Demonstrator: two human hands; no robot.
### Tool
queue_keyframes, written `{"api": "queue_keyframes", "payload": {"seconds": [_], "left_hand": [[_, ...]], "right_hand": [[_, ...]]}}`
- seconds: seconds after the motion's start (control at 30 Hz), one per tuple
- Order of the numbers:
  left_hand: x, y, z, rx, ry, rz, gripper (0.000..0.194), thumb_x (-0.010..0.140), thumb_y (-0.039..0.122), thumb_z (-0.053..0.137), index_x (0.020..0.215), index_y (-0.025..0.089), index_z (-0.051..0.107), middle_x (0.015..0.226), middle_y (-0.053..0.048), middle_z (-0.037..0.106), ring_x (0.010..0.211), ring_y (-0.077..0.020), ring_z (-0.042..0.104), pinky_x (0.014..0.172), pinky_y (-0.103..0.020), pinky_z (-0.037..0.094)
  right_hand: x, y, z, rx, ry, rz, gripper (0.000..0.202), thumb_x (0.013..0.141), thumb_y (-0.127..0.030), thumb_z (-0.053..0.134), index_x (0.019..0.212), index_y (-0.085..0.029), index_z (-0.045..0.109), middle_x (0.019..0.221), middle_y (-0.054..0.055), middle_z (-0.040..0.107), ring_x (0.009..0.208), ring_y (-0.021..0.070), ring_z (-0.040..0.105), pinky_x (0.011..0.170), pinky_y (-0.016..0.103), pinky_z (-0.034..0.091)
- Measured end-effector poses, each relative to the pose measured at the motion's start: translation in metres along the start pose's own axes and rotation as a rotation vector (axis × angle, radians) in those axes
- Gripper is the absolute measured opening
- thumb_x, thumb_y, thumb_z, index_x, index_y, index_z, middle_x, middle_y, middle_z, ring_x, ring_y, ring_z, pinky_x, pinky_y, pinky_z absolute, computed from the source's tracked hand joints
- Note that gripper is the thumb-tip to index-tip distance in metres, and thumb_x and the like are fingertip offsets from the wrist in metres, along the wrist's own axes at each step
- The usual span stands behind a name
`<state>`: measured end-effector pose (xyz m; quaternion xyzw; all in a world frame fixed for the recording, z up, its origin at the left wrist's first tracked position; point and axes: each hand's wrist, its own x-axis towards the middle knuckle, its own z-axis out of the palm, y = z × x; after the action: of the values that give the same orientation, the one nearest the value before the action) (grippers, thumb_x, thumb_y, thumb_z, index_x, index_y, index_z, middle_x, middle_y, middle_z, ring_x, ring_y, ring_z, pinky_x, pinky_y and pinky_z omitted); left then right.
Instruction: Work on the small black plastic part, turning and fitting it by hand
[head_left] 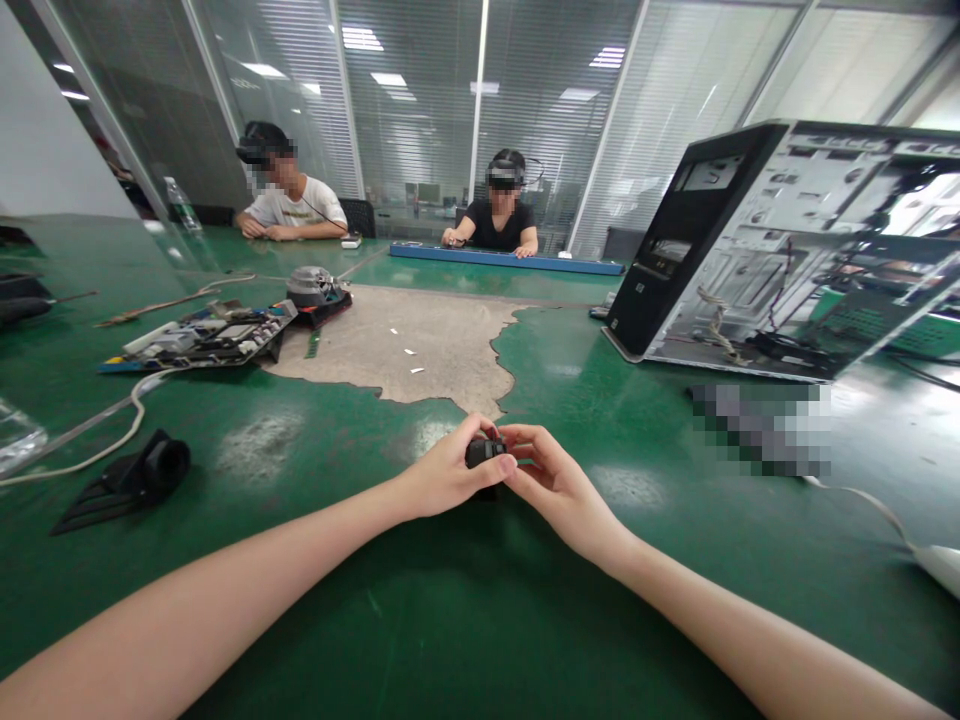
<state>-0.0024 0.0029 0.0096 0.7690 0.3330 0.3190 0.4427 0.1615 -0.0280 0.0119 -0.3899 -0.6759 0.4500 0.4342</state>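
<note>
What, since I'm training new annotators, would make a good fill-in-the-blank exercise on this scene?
1. The left hand and right hand are both at a small object coloured ____.
2. The computer case stands toward the ____ side of the picture.
3. Around the bare tan patch, the tabletop is ____.
4. The person directly behind the long blue bar wears a ____ top.

Missing words: black; right; green; black.

On table [420, 620]: circuit board [217, 335] left, computer case [667, 235] right; held part [481, 453] nearer, between.
</note>
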Motion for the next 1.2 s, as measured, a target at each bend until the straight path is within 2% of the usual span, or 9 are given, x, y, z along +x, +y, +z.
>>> {"api": "queue_keyframes", "payload": {"seconds": [0.13,0.3,0.53,0.73,0.9,1.2], "left_hand": [[0.0027,-0.0013,-0.0024,-0.002,-0.019,-0.015,0.038,0.077,0.050,0.048,0.097,0.018,0.040,0.080,0.001,0.046,0.069,-0.0120,0.044,0.062,-0.023,0.037],[0.0032,-0.0004,-0.0029,-0.031,-0.011,0.015,0.037,0.079,0.050,0.044,0.095,0.017,0.040,0.081,0.001,0.046,0.072,-0.0129,0.045,0.065,-0.024,0.037],[0.0022,0.0005,-0.0033,0.001,-0.033,-0.024,0.038,0.077,0.050,0.048,0.096,0.018,0.039,0.077,0.002,0.044,0.064,-0.0105,0.040,0.057,-0.022,0.035],[0.0028,-0.0001,-0.0023,-0.034,-0.014,-0.005,0.037,0.077,0.049,0.048,0.095,0.017,0.040,0.079,0.001,0.044,0.069,-0.0118,0.042,0.060,-0.023,0.036],[0.0032,0.0007,-0.0032,-0.048,-0.019,0.009,0.036,0.078,0.049,0.045,0.094,0.017,0.039,0.077,0.001,0.046,0.069,-0.0124,0.044,0.062,-0.024,0.036],[0.0025,0.0014,-0.0034,0.025,-0.035,-0.019,0.040,0.075,0.052,0.049,0.096,0.018,0.040,0.080,0.001,0.045,0.068,-0.0121,0.043,0.060,-0.024,0.037]], "right_hand": [[-0.0007,0.0003,-0.0019,-0.015,-0.033,-0.007,0.027,0.079,-0.028,0.054,0.105,-0.023,0.049,0.101,0.005,0.051,0.095,0.0170,0.053,0.085,0.035,0.046],[-0.0025,0.0057,-0.0035,0.014,-0.078,-0.091,0.034,0.078,-0.023,0.055,0.111,-0.027,0.048,0.108,0.003,0.046,0.104,0.0162,0.050,0.094,0.035,0.042],[-0.0022,0.0059,0.0006,0.003,-0.003,-0.068,0.022,0.078,-0.028,0.055,0.100,-0.026,0.053,0.099,0.002,0.049,0.093,0.0145,0.053,0.083,0.031,0.048],[-0.0015,0.0035,0.0002,0.013,-0.015,-0.021,0.030,0.078,-0.027,0.056,0.107,-0.026,0.048,0.104,0.004,0.051,0.097,0.0161,0.053,0.086,0.034,0.047],[-0.0032,0.0070,-0.0009,0.030,-0.046,-0.108,0.035,0.076,-0.023,0.058,0.109,-0.027,0.049,0.109,0.003,0.045,0.103,0.0168,0.049,0.092,0.035,0.044],[-0.0010,0.0052,0.0011,0.050,0.016,-0.070,0.020,0.077,-0.030,0.057,0.096,-0.024,0.052,0.100,0.003,0.049,0.094,0.0152,0.052,0.085,0.032,0.046]]}}
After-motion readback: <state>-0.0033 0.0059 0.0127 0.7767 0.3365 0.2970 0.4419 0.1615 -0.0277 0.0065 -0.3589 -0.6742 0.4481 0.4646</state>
